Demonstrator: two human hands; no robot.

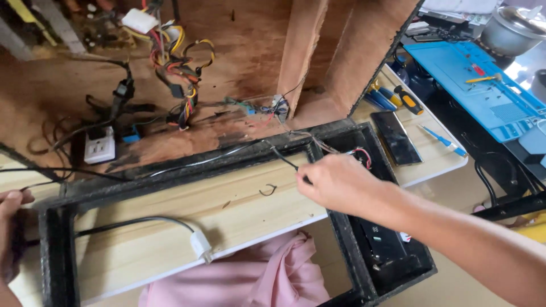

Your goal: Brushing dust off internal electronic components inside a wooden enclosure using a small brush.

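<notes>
Where the right hand (pixel 340 183) reaches in from the lower right, its grip is pinched on a thin black wire (pixel 284 158) just above the upper rail of the rough black rectangular frame (pixel 57 250) (the fingertips themselves are turned away, so the pinch point is hidden). That wire runs up toward a small tangle of coloured leads (pixel 267 107), where its end is hard to make out. Cut off by the picture's edge, the left hand (pixel 11 233) rests at the frame's left corner; whether its grip is closed cannot be told. A pale wooden bench (pixel 170 222) lies under the frame, with a white plug (pixel 201 245) and pink cloth (pixel 250 281) at its near edge.
</notes>
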